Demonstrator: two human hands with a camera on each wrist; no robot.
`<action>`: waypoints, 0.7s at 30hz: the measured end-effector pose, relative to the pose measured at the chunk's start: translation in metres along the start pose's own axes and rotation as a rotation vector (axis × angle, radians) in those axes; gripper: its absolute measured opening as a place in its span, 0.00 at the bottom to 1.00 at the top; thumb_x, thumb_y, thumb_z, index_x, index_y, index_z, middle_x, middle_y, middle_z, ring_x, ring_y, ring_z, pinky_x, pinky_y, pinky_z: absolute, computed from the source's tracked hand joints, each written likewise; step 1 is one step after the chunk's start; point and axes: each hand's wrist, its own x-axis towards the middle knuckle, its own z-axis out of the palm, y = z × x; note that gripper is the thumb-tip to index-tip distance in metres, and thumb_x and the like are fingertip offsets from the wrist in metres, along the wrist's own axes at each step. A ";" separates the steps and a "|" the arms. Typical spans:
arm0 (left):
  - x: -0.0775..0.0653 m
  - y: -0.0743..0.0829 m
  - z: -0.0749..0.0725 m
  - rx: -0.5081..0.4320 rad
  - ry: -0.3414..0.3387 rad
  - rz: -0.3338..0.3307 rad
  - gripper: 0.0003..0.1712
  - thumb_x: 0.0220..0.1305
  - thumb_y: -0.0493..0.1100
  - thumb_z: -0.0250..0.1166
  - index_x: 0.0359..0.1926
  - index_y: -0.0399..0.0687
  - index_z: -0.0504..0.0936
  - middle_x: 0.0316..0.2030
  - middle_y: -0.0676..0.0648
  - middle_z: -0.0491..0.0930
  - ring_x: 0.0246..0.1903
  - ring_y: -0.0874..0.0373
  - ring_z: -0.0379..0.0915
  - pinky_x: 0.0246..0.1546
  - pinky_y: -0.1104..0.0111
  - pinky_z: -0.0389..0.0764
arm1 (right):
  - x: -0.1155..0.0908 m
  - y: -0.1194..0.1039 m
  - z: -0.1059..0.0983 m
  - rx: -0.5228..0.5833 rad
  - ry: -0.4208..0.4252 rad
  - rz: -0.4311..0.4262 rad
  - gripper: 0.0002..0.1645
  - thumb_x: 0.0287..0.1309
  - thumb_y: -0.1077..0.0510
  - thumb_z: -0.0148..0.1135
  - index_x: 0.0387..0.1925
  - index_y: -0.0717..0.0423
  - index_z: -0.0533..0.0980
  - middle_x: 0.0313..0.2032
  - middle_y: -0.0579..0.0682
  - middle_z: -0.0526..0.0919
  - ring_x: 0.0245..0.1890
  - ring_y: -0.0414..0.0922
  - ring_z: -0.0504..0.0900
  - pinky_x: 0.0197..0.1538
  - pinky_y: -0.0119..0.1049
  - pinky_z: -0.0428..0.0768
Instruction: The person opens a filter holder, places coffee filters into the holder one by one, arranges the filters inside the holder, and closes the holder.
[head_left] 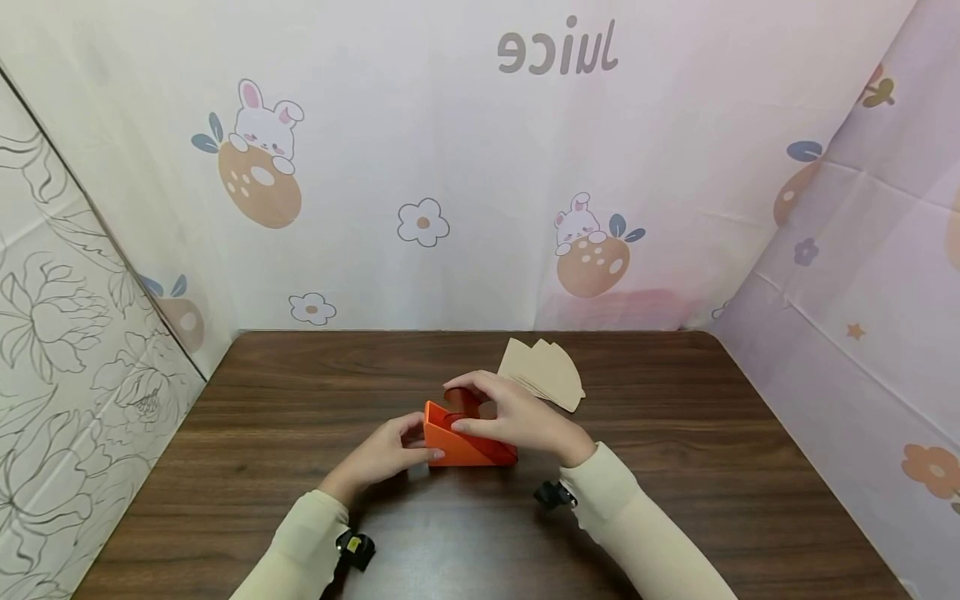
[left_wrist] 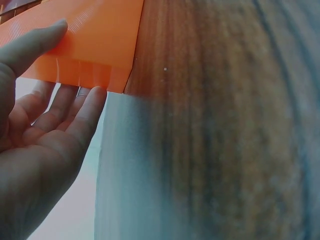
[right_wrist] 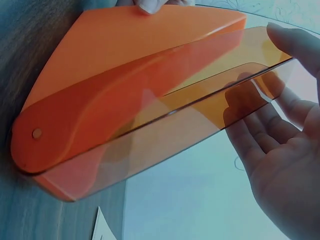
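Note:
An orange wedge-shaped box (head_left: 456, 452) stands on the table with a see-through amber lid (right_wrist: 175, 112), hinged by a round pin at its low right end. The lid is swung partly up from the box. My left hand (head_left: 381, 454) holds the box's tall left end, thumb on the near side and fingers against the end wall (left_wrist: 100, 75). With my right hand (head_left: 513, 417) I grip the lid's free end, thumb on one side and fingers on the other. Seen from the right wrist, those fingers (right_wrist: 245, 125) show through the tinted plastic.
Several tan fan-shaped paper filters (head_left: 546, 372) lie fanned in a stack behind my right hand. The dark wood table (head_left: 300, 392) meets a printed curtain (head_left: 450, 167) at its back edge. Black wrist cameras sit at both sleeve cuffs.

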 end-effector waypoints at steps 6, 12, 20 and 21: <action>0.000 0.000 0.000 -0.016 -0.005 -0.004 0.23 0.64 0.45 0.72 0.58 0.48 0.79 0.51 0.51 0.82 0.55 0.56 0.77 0.55 0.64 0.76 | -0.007 0.001 -0.008 0.076 0.011 -0.011 0.30 0.59 0.50 0.73 0.61 0.50 0.74 0.46 0.40 0.79 0.44 0.42 0.78 0.48 0.47 0.82; 0.000 0.001 0.000 -0.017 -0.006 -0.002 0.22 0.64 0.45 0.72 0.57 0.48 0.79 0.50 0.51 0.83 0.54 0.56 0.77 0.55 0.64 0.76 | -0.015 0.006 -0.015 0.048 0.043 -0.027 0.30 0.60 0.50 0.73 0.62 0.46 0.73 0.46 0.39 0.80 0.46 0.41 0.79 0.54 0.46 0.79; -0.001 0.002 0.001 -0.024 -0.003 -0.005 0.21 0.64 0.45 0.72 0.56 0.47 0.79 0.50 0.51 0.83 0.52 0.56 0.78 0.55 0.64 0.76 | -0.027 0.008 -0.025 0.027 0.085 0.008 0.30 0.59 0.46 0.73 0.61 0.41 0.73 0.46 0.37 0.80 0.47 0.39 0.80 0.56 0.42 0.77; -0.001 0.002 0.001 -0.024 -0.002 -0.006 0.21 0.64 0.45 0.72 0.56 0.47 0.79 0.50 0.51 0.83 0.52 0.56 0.78 0.55 0.65 0.76 | -0.029 0.008 -0.026 0.030 0.090 0.015 0.30 0.58 0.46 0.73 0.61 0.40 0.73 0.46 0.37 0.80 0.47 0.39 0.80 0.56 0.44 0.78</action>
